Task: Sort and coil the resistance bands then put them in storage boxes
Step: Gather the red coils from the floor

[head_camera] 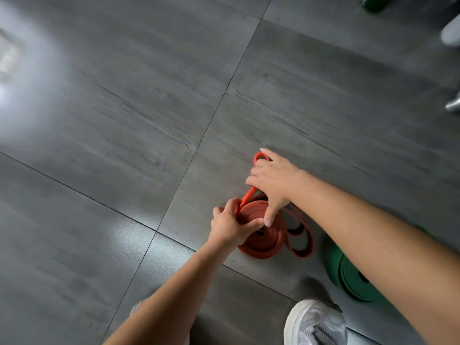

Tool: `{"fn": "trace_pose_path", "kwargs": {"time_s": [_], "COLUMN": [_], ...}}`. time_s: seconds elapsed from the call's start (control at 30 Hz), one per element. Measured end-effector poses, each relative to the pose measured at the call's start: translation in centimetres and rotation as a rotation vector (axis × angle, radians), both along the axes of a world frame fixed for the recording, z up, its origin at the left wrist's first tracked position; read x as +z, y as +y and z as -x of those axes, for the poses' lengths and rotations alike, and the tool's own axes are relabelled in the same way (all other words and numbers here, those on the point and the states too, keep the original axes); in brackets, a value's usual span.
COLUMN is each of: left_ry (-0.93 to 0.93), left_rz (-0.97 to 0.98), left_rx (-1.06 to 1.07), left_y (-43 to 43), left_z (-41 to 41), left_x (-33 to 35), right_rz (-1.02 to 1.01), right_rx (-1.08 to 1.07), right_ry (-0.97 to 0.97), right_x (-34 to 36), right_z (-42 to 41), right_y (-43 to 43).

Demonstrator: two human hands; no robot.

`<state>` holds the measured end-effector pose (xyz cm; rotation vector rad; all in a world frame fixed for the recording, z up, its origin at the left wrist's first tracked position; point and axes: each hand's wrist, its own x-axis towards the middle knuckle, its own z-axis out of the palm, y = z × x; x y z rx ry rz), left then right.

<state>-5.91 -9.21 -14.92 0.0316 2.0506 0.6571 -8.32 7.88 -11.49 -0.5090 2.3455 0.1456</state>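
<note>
A red resistance band [267, 241] lies on the grey tiled floor, mostly wound into a flat coil, with a loose loop at its right. My left hand [230, 224] grips the coil's left side, thumb across the top. My right hand [272, 183] lies over the band's free tail, whose end loop sticks out past the fingers; its thumb presses down on the coil. A green band [348, 277], coiled, lies on the floor to the right, partly hidden by my right forearm.
My white shoe [315, 324] stands at the bottom right, close to the green coil. A green object [373, 3] sits at the top right edge, with a white thing and a metal leg [454, 104] along the right edge. Grey floor tiles stretch left.
</note>
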Motion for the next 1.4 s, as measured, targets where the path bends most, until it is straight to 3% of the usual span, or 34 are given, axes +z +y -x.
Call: {"fn": "trace_pose_path", "kwargs": {"time_s": [0.1,0.2,0.3,0.4,0.57,0.77,0.93,1.0,1.13,1.4], "left_ry": [-0.004,-0.014,-0.041,-0.105,-0.066,-0.070,0.142,0.210,0.092,-0.121], "left_rz": [-0.007,-0.027,0.021,0.068,0.046,-0.188,-0.080,-0.146,-0.398,-0.499], "left_rx": [0.058,0.174,0.228,0.215,0.144,0.215,-0.050,-0.112,0.063,0.312], "left_y": [0.0,0.1,0.5,1.0,0.6,0.4,1.4,1.9,2.1,-2.1], "left_z": [-0.4,-0.7,-0.6,-0.4,-0.8,-0.2,2.7,4.0,5.8,4.6], "left_x": [0.1,0.1,-0.1,0.1,0.7,2.7,4.1,4.6,7.5,23.9], "right_rz": [0.001,0.058,0.263,0.412,0.749,1.083,1.268,1.318,1.371,1.304], "right_rx": [-0.152,-0.437,-0.869,-1.216,-1.578,-1.785,-1.846,-1.843,-1.824,-1.848], "right_ry": [-0.048,-0.146,-0.240,-0.200,-0.196,-0.123,-0.125,-0.088,-0.078,-0.174], "right_x": [-0.4,-1.1,-1.8,-2.8,-3.0,-1.9,-0.2,0.3,3.2,20.8], "right_z": [-1.5,-4.7,-8.6,-10.7,-12.2,-12.2,-10.5,-9.3,-7.2,-7.0], "right_y": [1.0,2.3,1.5,-0.9,-1.5,-1.5,-0.9,-0.3,0.0,-3.3]}}
